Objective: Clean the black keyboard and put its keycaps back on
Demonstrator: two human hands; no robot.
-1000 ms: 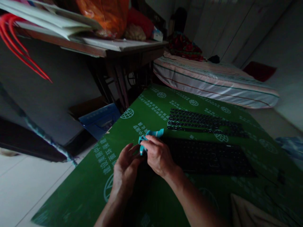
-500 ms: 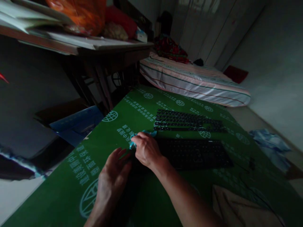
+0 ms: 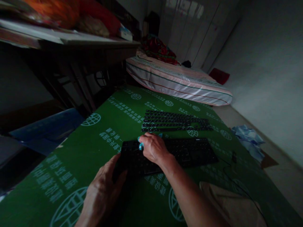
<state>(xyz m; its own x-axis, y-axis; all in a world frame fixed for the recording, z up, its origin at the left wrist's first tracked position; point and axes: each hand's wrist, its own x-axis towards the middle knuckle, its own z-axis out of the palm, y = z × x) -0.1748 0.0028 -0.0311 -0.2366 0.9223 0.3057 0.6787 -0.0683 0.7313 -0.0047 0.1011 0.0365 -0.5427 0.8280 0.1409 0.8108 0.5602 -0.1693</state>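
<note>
A black keyboard base (image 3: 199,151) lies on the green board, its key area dark and apparently stripped of caps. My left hand (image 3: 106,176) grips its left end, thumb on the near side and fingers at the edge. Above the keyboard's left half, my right hand (image 3: 153,148) is closed round a turquoise cloth (image 3: 141,146), which pokes out beside the fingers and behind the knuckles. Whether the cloth touches the keys is hidden by the hand. Behind the keyboard, black keycaps (image 3: 175,119) are laid out in several rows.
The green board (image 3: 113,126) carries white print. A brown cloth (image 3: 220,201) and a black cable (image 3: 236,184) lie at the near right. A cluttered desk (image 3: 94,42) stands at the left, a striped bed (image 3: 180,78) behind. Crumpled blue fabric (image 3: 248,138) lies on the floor.
My left hand has gone from loosely open beside the keyboard to gripping its left end. My right hand with the cloth has moved off that end, further along the keyboard. The view has shifted right.
</note>
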